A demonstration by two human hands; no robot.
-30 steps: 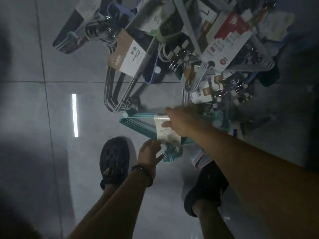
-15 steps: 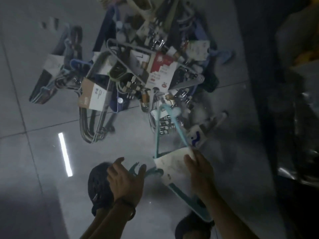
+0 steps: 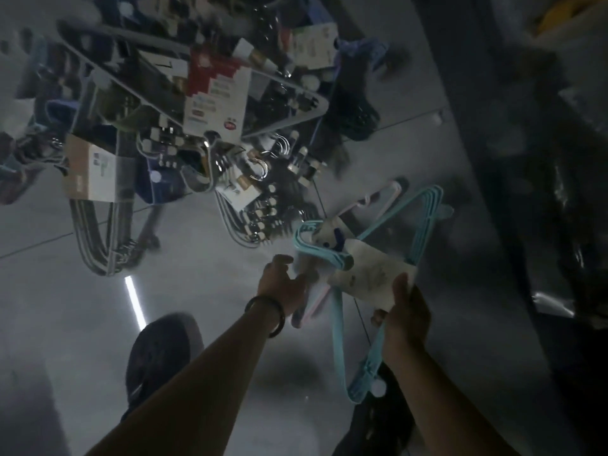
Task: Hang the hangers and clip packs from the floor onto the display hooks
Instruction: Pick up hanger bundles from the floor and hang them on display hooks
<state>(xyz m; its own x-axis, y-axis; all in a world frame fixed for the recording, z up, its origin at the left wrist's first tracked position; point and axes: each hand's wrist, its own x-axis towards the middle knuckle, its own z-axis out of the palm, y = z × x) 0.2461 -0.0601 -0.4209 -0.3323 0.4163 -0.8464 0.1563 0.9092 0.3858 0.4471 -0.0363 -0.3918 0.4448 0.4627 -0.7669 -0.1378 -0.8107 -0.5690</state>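
Observation:
A bundle of teal hangers (image 3: 339, 327) with a white paper label (image 3: 368, 274) hangs above the grey floor. My right hand (image 3: 406, 319) grips the bundle at the label, thumb on the paper. My left hand (image 3: 283, 284) holds the hook end of the bundle, where a pink hanger (image 3: 312, 301) also shows. A pile of hangers and clip packs (image 3: 210, 133) lies on the floor beyond, with a red and white card pack (image 3: 215, 97) on top. No display hooks can be made out.
A brown and white card pack (image 3: 90, 169) and grey hangers (image 3: 102, 238) lie at the pile's left. My dark shoe (image 3: 161, 353) stands on the tiles below. A dark shelf unit (image 3: 543, 192) runs along the right. A light streak (image 3: 135, 301) reflects on the floor.
The teal bundle has risen off the floor and swung right in my right hand. My left hand has closed on its hook end. The view has tilted toward the shelf unit.

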